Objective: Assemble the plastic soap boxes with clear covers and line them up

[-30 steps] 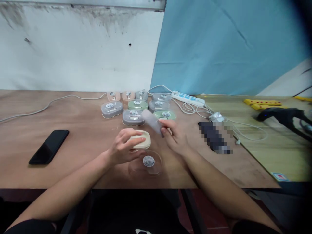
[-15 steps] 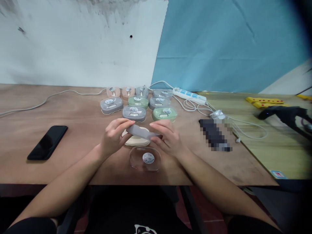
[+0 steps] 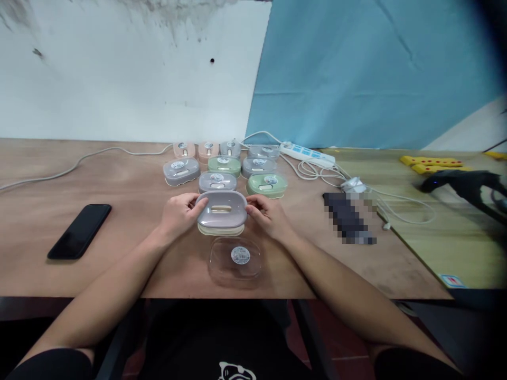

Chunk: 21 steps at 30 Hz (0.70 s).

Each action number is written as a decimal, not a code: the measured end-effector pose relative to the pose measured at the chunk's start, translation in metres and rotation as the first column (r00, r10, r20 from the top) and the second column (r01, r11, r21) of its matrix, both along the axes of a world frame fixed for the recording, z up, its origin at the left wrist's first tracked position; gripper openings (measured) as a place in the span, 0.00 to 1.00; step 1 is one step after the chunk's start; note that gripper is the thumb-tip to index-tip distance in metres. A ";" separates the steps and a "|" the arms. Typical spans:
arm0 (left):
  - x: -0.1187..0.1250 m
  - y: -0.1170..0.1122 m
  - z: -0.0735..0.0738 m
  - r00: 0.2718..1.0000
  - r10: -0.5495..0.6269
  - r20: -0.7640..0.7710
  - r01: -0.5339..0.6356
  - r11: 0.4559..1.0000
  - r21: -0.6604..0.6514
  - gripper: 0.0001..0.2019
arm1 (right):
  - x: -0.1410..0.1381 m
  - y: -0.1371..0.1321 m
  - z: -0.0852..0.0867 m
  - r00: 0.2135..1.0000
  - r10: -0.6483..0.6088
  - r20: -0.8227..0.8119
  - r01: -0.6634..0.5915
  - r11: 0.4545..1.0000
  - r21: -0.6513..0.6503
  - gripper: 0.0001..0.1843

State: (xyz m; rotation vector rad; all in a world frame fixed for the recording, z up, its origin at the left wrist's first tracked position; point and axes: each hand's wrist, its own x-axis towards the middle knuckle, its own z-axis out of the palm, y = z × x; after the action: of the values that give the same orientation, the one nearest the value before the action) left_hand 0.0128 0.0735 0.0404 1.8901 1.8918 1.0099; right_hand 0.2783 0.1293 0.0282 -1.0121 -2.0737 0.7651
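Grey-lilac plate (image 3: 222, 219): long axis runs 9 to 3 o'clock, its slot parallel, slotted face tilted toward the wearer at 6 o'clock. Left hand (image 3: 179, 214) pinches the 9 o'clock end, right hand (image 3: 270, 216) the 3 o'clock end; both are part-closed, thumbs on the near side. The plate sits over one cream base (image 3: 221, 230); contact between them cannot be confirmed from this angle. Counted: one clear lid (image 3: 225, 264) at 6 o'clock; nine lidded boxes (image 3: 224, 167) toward 12 (five grey, two green, two peach); one phone (image 3: 79, 231) at 9. Plate finish: smooth, glossy, corners rounded.
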 end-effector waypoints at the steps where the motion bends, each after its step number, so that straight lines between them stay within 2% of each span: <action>1: 0.000 0.000 0.001 1.000 0.009 -0.026 -0.010 1.000 -0.029 0.20 | -0.001 0.002 -0.001 1.000 0.000 0.021 0.000 1.000 -0.017 0.21; 5: -0.001 0.002 0.002 0.994 0.026 -0.106 -0.038 0.993 -0.113 0.22 | -0.002 0.006 -0.004 0.989 0.040 0.141 -0.031 0.998 -0.060 0.18; 8: -0.001 0.004 0.001 0.986 0.015 -0.163 -0.042 0.985 -0.167 0.22 | -0.003 0.007 -0.006 0.976 0.040 0.212 -0.032 0.999 -0.041 0.19; 14: 0.002 0.005 -0.001 0.980 -0.016 -0.200 -0.020 0.984 -0.178 0.25 | -0.002 0.009 -0.003 0.937 0.016 0.348 -0.022 1.000 0.013 0.22; 18: 0.003 0.005 -0.002 0.978 -0.031 -0.206 -0.004 0.986 -0.169 0.30 | -0.002 0.009 -0.002 0.935 0.028 0.353 -0.022 1.000 -0.020 0.23; 21: 0.006 0.003 -0.001 0.985 -0.040 -0.166 0.008 0.983 -0.185 0.30 | -0.003 0.009 -0.002 0.954 0.044 0.298 -0.016 0.995 -0.096 0.24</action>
State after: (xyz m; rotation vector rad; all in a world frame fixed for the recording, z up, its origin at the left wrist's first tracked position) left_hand 0.0183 0.0768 0.0390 1.9372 1.9726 0.6591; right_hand 0.2755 0.1385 0.0263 -1.2128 -2.3336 0.7672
